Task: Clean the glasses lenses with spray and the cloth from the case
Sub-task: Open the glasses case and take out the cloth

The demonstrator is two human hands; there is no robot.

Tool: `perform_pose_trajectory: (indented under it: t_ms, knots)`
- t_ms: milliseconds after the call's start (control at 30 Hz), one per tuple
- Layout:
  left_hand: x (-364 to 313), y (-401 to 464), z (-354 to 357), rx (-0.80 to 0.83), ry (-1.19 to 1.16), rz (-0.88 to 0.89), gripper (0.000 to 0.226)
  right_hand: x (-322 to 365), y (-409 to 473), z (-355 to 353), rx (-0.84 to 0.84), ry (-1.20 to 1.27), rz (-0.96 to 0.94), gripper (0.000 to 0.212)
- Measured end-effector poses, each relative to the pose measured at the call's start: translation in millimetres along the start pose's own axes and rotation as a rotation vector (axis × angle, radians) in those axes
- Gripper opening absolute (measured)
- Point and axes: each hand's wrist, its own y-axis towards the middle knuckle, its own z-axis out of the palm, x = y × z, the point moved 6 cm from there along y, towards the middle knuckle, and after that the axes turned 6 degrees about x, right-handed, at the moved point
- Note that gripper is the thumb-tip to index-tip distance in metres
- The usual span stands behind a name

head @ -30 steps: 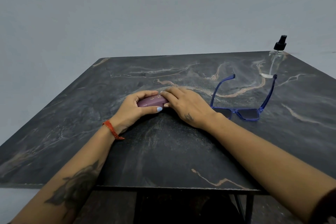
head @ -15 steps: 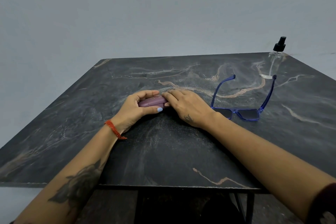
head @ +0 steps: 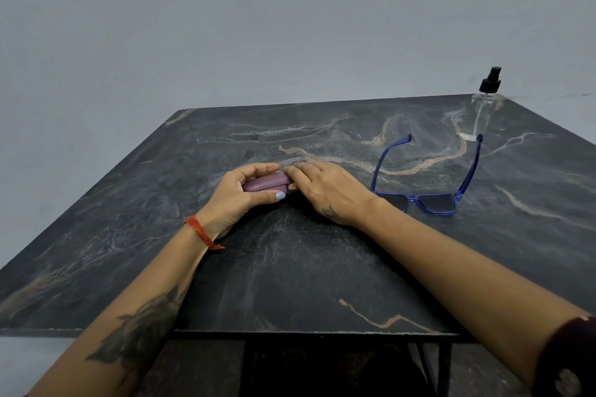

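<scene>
A purple glasses case (head: 266, 184) lies closed on the dark marble table (head: 290, 267), near its middle. My left hand (head: 238, 195) grips the case from the left, thumb along its near side and fingers over the top. My right hand (head: 325, 190) holds the case's right end with curled fingers. Blue-framed glasses (head: 429, 200) with dark lenses sit to the right, arms unfolded and pointing away. A clear spray bottle (head: 482, 106) with a black nozzle stands at the far right corner. No cloth is visible.
A plain grey wall stands behind the table. The table's front edge (head: 306, 333) runs just above its black metal legs. An orange thread band circles my left wrist.
Both hands stay on the case; a seam now shows along its near side where the lid meets the base. Glasses and bottle have not moved.
</scene>
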Motion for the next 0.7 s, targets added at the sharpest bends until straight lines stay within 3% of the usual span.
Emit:
perform_pose_trajectory:
  t_ms: [367, 700]
  knots:
    - [3, -2, 3, 0.031, -0.003, 0.018, 0.059, -2, 1, 1, -0.011, 0.029, -0.014, 0.039]
    - [1, -1, 2, 0.041, 0.039, 0.052, 0.086, -20, 4, -5, -0.106, 0.363, 0.178, 0.027]
